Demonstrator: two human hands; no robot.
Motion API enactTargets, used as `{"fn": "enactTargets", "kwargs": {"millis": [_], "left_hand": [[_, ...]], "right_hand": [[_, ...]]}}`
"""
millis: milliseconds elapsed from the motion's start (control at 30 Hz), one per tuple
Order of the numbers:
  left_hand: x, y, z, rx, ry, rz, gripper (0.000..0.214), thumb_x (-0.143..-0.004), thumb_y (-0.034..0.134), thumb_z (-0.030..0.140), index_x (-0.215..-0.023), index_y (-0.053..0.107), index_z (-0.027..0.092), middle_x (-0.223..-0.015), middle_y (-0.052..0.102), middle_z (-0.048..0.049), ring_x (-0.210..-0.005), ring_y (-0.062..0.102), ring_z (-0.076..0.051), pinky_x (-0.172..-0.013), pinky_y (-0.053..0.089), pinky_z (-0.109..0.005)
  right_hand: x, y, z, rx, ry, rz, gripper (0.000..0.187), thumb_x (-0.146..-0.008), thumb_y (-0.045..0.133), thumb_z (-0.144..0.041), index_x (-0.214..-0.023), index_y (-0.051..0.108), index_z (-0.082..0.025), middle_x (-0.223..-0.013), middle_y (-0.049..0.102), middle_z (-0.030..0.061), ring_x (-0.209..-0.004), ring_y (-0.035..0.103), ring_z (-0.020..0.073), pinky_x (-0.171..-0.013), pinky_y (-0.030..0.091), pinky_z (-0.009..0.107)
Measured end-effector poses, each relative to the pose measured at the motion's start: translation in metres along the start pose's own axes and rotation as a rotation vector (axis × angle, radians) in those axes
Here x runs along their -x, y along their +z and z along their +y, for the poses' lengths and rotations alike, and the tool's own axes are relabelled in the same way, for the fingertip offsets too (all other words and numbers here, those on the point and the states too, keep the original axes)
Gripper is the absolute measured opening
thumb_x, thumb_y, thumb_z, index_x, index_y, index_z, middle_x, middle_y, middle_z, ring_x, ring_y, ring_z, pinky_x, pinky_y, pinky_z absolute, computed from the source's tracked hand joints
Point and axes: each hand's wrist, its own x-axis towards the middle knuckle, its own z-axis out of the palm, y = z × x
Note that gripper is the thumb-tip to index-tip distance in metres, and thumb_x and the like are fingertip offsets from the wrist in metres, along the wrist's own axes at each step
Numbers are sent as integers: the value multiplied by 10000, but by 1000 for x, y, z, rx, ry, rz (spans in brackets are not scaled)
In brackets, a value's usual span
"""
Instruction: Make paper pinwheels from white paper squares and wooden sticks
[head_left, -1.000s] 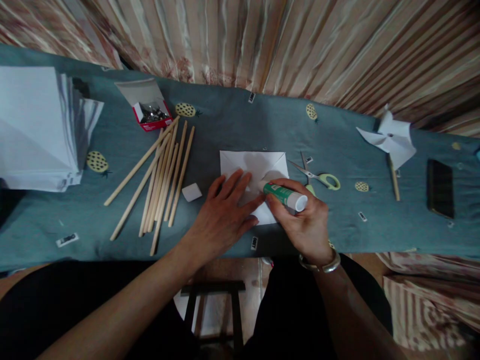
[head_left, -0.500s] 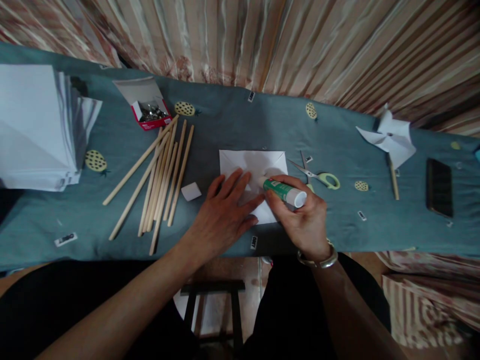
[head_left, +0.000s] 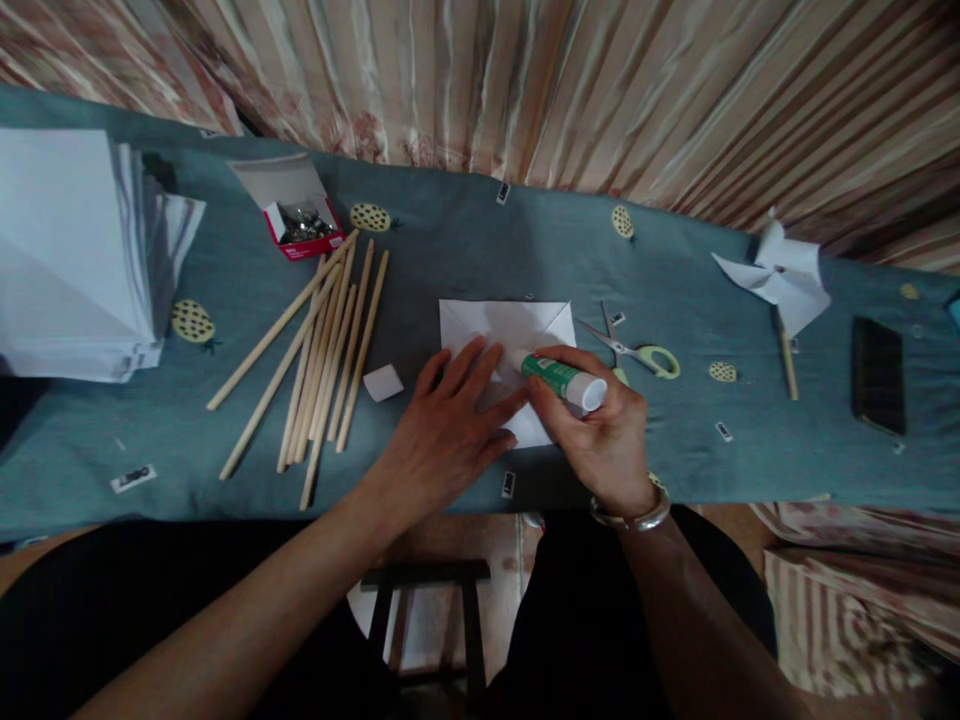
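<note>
A white paper square [head_left: 507, 330] with cut, folded corners lies on the blue cloth-covered table [head_left: 465, 250]. My left hand [head_left: 450, 425] rests flat on it, fingers spread, pressing the paper down. Gripped in my right hand [head_left: 600, 430] is a green and white glue stick [head_left: 564, 379], its tip touching the paper near the middle. A silver bracelet [head_left: 630, 516] circles my right wrist.
Several wooden sticks [head_left: 322, 350] and a small white paper piece [head_left: 383, 383] lie to the left. A red box of pins [head_left: 300, 225] and a paper stack [head_left: 75, 250] sit farther left. Scissors [head_left: 637, 354], a finished paper pinwheel [head_left: 780, 285] and a dark phone [head_left: 877, 375] lie right.
The right hand has shifted slightly left and up with the glue stick across the paper. The left hand stays put.
</note>
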Motion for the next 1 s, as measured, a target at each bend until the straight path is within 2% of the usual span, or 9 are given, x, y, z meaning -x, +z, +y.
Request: {"fn": "enactTargets", "kwargs": {"millis": [533, 633, 733, 833, 933, 1000], "left_hand": [[0, 0, 0, -7, -2, 5, 465, -917, 597, 389, -1362, 533, 270, -1542, 390, -149, -1448, 309, -367, -1140, 289, -592], [0, -1, 1, 3, -4, 0, 454, -912, 604, 389, -1347, 548, 272, -1539, 393, -151, -1443, 315, -373, -1135, 292, -598], [-1, -1, 0, 3, -1, 0, 459, -907, 609, 403, -1346, 548, 280, -1536, 392, -150, -1443, 312, -377, -1132, 293, -602], [0, 0, -2, 3, 6, -1, 465, -909, 608, 406, -1353, 540, 283, -1544, 373, -151, -1446, 301, -381, -1131, 289, -599], [1, 3, -2, 3, 15, 4, 461, -913, 600, 416, -1346, 537, 271, -1546, 365, -151, -1445, 299, -379, -1129, 292, -594], [2, 3, -1, 2, 40, 27, 482, -920, 584, 432, -1362, 515, 255, -1544, 365, -157, -1447, 293, -376, -1126, 297, -595]], "right_hand": [[2, -2, -3, -22, 13, -68, 223, -842, 673, -285, -1057, 674, -225, -991, 748, 29, -846, 717, 191, -811, 584, 328], [3, -3, -4, -21, 24, -71, 224, -833, 683, -299, -1044, 681, -226, -962, 754, 29, -805, 716, 190, -780, 592, 331], [4, -5, -6, -53, 75, -55, 204, -807, 705, -298, -995, 702, -220, -885, 757, 22, -721, 704, 179, -683, 595, 311], [2, -9, -3, -212, 196, 73, 141, -758, 741, -283, -877, 719, -209, -795, 749, 10, -666, 691, 171, -624, 588, 304], [-2, -15, 5, -543, 327, 205, 114, -739, 756, -288, -805, 706, -210, -756, 727, -17, -624, 667, 135, -627, 587, 284], [-5, -19, 11, -788, 425, 207, 128, -740, 768, -301, -791, 700, -205, -734, 712, -31, -598, 648, 99, -612, 577, 232]]}}
